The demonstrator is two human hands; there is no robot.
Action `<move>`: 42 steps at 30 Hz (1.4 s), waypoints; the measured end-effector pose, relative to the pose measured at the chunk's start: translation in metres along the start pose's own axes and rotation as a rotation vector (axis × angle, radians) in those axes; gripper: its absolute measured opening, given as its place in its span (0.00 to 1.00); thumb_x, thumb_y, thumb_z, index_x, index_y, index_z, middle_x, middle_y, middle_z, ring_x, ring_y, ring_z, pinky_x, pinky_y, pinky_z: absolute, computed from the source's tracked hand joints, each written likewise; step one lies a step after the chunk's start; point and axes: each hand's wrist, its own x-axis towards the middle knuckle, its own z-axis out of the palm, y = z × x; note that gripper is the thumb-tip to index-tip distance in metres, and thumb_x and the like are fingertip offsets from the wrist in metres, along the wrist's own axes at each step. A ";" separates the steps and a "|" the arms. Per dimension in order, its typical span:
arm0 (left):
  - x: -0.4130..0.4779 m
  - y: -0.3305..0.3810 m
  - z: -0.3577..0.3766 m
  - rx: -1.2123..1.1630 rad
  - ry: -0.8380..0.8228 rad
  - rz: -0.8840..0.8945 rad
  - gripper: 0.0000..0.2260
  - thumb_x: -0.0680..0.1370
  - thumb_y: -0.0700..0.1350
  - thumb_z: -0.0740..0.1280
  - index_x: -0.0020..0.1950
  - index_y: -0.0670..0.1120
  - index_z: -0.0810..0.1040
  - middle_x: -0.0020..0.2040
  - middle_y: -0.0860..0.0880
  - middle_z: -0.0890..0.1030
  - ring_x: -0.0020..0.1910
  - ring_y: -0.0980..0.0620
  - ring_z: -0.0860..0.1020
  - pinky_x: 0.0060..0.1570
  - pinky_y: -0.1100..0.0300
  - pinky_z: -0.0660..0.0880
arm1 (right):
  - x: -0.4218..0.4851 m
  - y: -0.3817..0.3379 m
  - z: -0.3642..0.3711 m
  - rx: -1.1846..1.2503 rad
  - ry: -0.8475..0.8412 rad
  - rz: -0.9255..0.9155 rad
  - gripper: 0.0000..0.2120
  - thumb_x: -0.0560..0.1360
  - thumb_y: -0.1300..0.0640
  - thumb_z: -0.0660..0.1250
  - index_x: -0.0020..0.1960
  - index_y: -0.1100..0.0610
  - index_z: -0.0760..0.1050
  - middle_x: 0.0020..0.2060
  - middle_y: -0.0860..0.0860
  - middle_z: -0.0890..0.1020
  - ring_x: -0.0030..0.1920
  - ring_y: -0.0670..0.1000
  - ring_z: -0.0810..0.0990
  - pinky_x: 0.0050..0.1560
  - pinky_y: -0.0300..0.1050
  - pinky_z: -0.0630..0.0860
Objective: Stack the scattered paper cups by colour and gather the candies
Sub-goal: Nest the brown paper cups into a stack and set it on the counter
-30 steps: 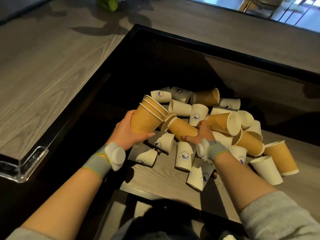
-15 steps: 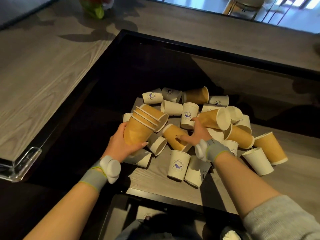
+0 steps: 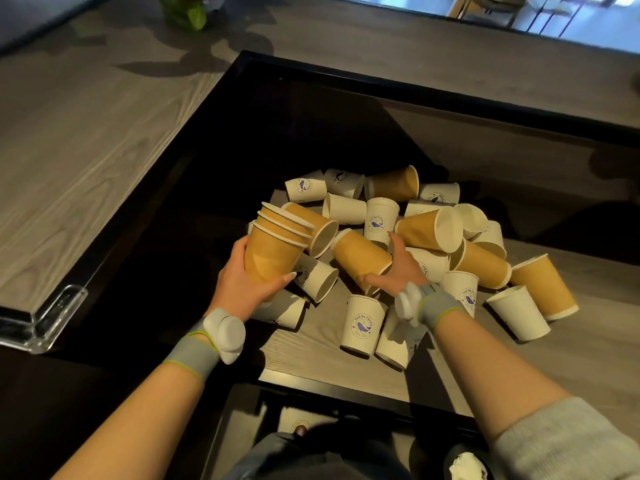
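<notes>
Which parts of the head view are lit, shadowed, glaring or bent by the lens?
Head view: cup pile lit but soft; black recess left of it deeply shadowed; bright glare at top right; plant shadow on the wood tabletop; wide-angle lens bends edges.

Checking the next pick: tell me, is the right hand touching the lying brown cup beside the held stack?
Touching. The head view shows the right hand wrapped around the base end of the lying brown cup, thumb across it.

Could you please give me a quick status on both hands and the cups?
Left hand holds stack of orange cups. Right hand closed on lying orange cup. White cups still scattered around; no candies visible.
</notes>
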 end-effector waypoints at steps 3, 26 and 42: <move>0.005 0.009 -0.002 -0.020 -0.027 0.030 0.42 0.57 0.64 0.74 0.65 0.62 0.59 0.57 0.56 0.70 0.53 0.55 0.71 0.46 0.63 0.68 | -0.005 -0.004 -0.014 0.149 0.120 -0.078 0.49 0.64 0.54 0.75 0.74 0.52 0.47 0.68 0.55 0.65 0.66 0.55 0.66 0.58 0.45 0.64; 0.056 0.076 0.056 0.260 -0.481 0.425 0.42 0.60 0.53 0.78 0.69 0.53 0.62 0.59 0.57 0.70 0.57 0.59 0.68 0.54 0.68 0.63 | -0.008 -0.063 -0.058 0.662 0.028 0.074 0.24 0.80 0.45 0.47 0.72 0.54 0.58 0.71 0.54 0.65 0.70 0.51 0.63 0.62 0.39 0.59; 0.063 0.075 0.062 0.231 -0.278 0.204 0.44 0.58 0.58 0.77 0.69 0.58 0.59 0.62 0.59 0.67 0.61 0.56 0.67 0.59 0.55 0.67 | 0.058 0.057 -0.122 -0.585 0.075 0.012 0.51 0.61 0.34 0.70 0.74 0.49 0.46 0.71 0.58 0.63 0.72 0.60 0.59 0.71 0.60 0.56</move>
